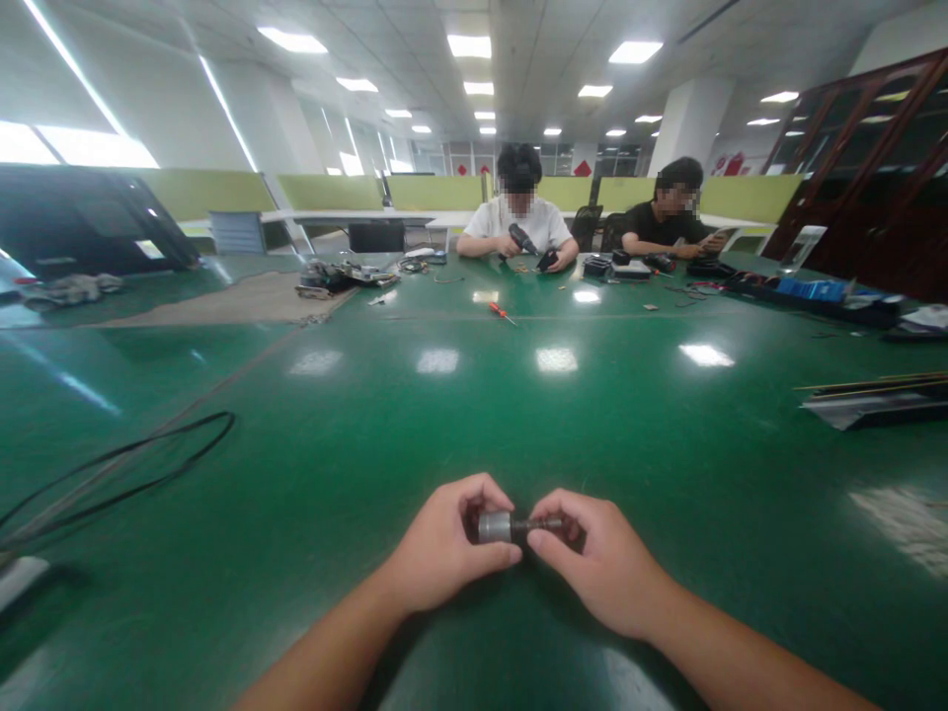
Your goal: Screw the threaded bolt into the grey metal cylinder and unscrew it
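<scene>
Between my two hands, just above the green tabletop, is a small silver metal cylinder (495,527) with a narrower dark shaft pointing right. I cannot make out its exact kind. My left hand (448,538) curls round the cylinder's left end, with thumb below and fingers above. My right hand (599,558) pinches the thin shaft between thumb and fingertips. Part of the cylinder's left end is hidden in my left palm, and the curled fingers of my right hand cover some of the shaft.
An orange-handled screwdriver (500,312) lies farther up the green table (370,434). A black cable (185,464) loops at left, and metal strips (866,403) lie at right. Across the table, one person (518,222) holds a power drill; another person (671,217) holds a flat device.
</scene>
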The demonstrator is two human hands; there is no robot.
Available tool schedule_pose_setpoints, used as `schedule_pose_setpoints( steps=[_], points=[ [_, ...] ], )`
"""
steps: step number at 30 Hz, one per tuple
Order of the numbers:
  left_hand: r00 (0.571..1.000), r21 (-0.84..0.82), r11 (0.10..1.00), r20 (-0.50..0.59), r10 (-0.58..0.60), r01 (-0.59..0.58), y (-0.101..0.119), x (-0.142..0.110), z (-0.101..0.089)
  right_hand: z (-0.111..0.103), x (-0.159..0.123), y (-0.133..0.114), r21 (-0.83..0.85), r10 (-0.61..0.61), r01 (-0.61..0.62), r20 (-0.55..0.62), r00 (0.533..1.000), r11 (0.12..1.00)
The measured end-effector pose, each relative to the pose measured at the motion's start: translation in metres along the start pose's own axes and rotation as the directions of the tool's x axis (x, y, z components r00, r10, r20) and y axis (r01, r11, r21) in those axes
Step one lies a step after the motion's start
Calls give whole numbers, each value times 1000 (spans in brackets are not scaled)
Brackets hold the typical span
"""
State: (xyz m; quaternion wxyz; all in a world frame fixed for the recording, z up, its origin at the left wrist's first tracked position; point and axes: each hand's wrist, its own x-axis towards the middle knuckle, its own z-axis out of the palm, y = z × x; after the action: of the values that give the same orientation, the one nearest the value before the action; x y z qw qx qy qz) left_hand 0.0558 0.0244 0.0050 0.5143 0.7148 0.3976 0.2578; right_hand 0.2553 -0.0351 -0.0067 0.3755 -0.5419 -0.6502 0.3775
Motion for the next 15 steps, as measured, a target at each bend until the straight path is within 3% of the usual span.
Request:
schedule_pose_setpoints(
  steps=[15],
  points=[
    [1000,-17,1000,-4,8,-8,-1,0,-1,-1,-1,0,-5,5,-5,-9,1000,1000]
  ],
)
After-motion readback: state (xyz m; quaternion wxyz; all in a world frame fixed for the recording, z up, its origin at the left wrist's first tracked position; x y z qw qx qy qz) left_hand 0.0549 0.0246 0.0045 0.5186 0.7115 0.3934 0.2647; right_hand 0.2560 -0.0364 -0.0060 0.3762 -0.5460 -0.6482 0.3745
